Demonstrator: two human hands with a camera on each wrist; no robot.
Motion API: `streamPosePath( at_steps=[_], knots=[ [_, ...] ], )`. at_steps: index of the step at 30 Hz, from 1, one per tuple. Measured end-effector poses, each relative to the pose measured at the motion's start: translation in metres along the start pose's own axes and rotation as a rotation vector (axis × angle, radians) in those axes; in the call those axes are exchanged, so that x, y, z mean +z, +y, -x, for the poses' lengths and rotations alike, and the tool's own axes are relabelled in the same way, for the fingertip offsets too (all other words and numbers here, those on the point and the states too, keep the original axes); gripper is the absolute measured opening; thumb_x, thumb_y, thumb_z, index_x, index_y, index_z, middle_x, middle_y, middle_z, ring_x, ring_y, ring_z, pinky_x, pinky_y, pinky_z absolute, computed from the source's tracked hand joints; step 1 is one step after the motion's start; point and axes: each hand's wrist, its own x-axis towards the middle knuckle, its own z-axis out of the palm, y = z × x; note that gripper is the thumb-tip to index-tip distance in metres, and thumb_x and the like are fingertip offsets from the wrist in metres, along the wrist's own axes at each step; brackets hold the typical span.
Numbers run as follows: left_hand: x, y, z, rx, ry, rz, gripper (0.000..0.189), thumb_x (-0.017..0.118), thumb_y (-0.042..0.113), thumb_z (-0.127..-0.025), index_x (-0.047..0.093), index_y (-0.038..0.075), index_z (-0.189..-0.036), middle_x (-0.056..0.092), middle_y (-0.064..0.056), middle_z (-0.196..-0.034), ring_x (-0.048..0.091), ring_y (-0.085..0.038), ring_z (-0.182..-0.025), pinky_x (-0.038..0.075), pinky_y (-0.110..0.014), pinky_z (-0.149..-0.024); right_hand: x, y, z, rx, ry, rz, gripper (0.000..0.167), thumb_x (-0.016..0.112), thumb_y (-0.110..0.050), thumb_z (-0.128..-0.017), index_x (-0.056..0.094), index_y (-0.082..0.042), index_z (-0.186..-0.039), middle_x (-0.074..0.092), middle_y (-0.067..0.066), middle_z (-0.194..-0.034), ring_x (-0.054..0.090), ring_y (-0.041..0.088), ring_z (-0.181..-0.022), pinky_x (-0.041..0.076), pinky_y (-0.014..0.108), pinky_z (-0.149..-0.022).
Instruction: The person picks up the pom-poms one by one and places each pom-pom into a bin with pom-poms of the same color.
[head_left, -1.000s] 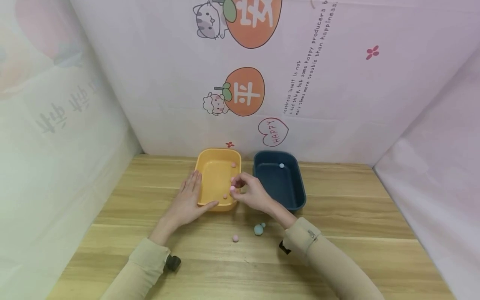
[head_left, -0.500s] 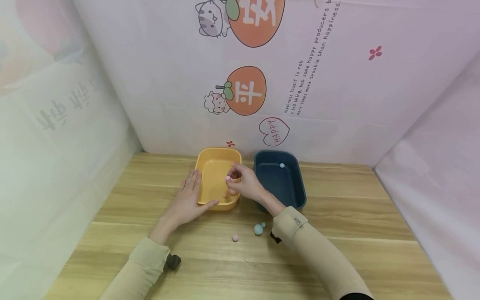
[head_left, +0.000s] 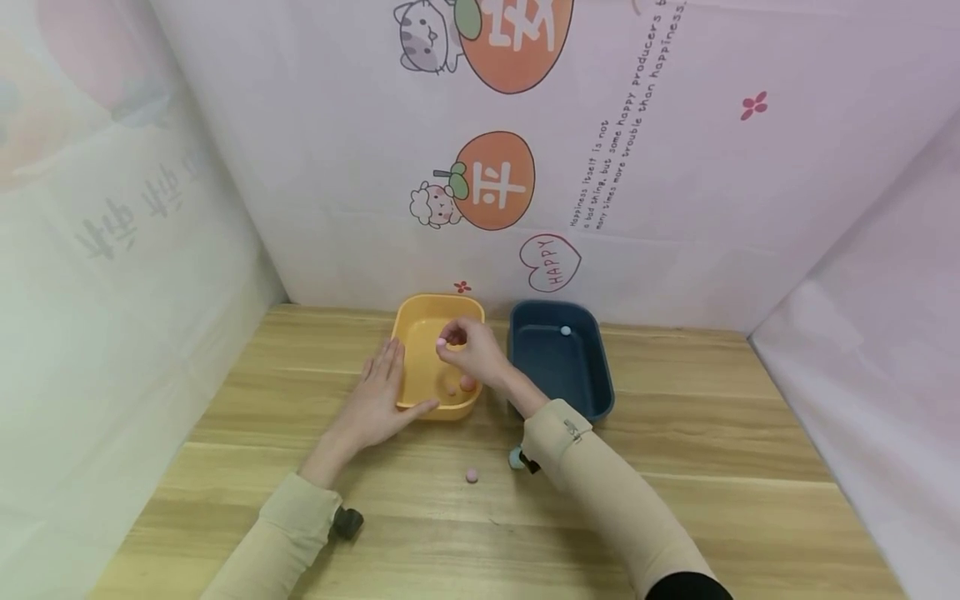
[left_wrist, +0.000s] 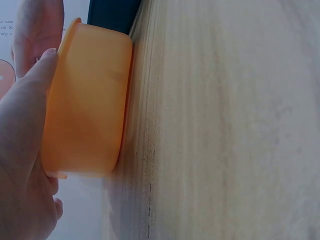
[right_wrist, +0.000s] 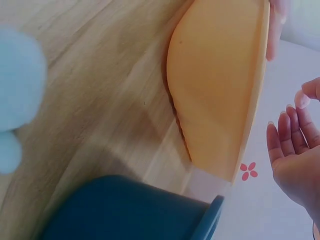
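Pointing lengthwise toward backdrop [head_left: 337,183], yellow bin [head_left: 418,362]

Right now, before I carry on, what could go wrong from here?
The pink ball is only pinched in the right hand's fingertips, so it might slip early into the yellow bin. The black wrist camera overlaps the larger light blue ball in the head view and could perhaps nudge it. The loose pink ball on the table might roll.
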Motion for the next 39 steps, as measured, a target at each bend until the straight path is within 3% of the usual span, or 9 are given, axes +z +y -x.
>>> streamPosePath(
  at_steps=[6, 12, 20, 25, 39],
  knots=[
    [0.001, -0.002, 0.0, -0.003, -0.008, -0.004, 0.124, 0.051, 0.084, -0.1, 0.004, -0.004, -0.174, 0.002, -0.023, -0.185, 0.007, -0.042, -0.174, 0.015, -0.063, -0.141, 0.006, -0.001, -0.008, 0.014, 0.007, 0.006, 0.012, 0.075, -0.008, -0.101, 0.072, 0.002, -0.108, 0.073, 0.017, -0.108, 0.067, 0.026, -0.102, 0.058, 0.036, -0.098],
    [0.0, -0.002, -0.001, 0.004, -0.003, 0.005, 0.124, 0.051, 0.084, -0.1, 0.005, -0.004, -0.174, 0.002, -0.023, -0.185, 0.007, -0.042, -0.174, 0.014, -0.063, -0.141, 0.009, 0.0, -0.013, 0.026, 0.021, -0.005, 0.013, 0.075, -0.007, -0.101, 0.071, 0.003, -0.109, 0.073, 0.02, -0.111, 0.067, 0.032, -0.107, 0.06, 0.046, -0.104],
    [0.0, -0.002, -0.001, 0.006, 0.002, 0.008, 0.123, 0.051, 0.084, -0.1, 0.008, -0.005, -0.174, 0.003, -0.023, -0.185, 0.008, -0.041, -0.174, 0.015, -0.063, -0.141, 0.007, 0.006, -0.013, 0.036, 0.08, -0.03, 0.026, 0.077, -0.005, -0.099, 0.069, 0.009, -0.12, 0.072, 0.026, -0.12, 0.068, 0.041, -0.117, 0.058, 0.053, -0.111],
    [0.0, -0.002, -0.002, 0.004, 0.0, 0.005, 0.123, 0.052, 0.083, -0.101, 0.007, -0.005, -0.174, 0.004, -0.024, -0.185, 0.008, -0.043, -0.174, 0.014, -0.063, -0.141, 0.001, 0.006, -0.004, 0.02, 0.089, -0.029, 0.022, 0.078, -0.005, -0.099, 0.071, 0.007, -0.117, 0.073, 0.023, -0.117, 0.07, 0.038, -0.113, 0.059, 0.05, -0.109],
    [0.002, -0.003, -0.003, -0.005, -0.01, 0.003, 0.124, 0.049, 0.085, -0.1, 0.003, -0.004, -0.174, 0.001, -0.023, -0.185, 0.006, -0.042, -0.174, 0.013, -0.063, -0.141, -0.015, 0.0, 0.046, -0.085, 0.03, -0.089, 0.02, 0.078, -0.004, -0.098, 0.07, 0.003, -0.115, 0.073, 0.025, -0.118, 0.071, 0.044, -0.105, 0.06, 0.059, -0.094]
  ],
)
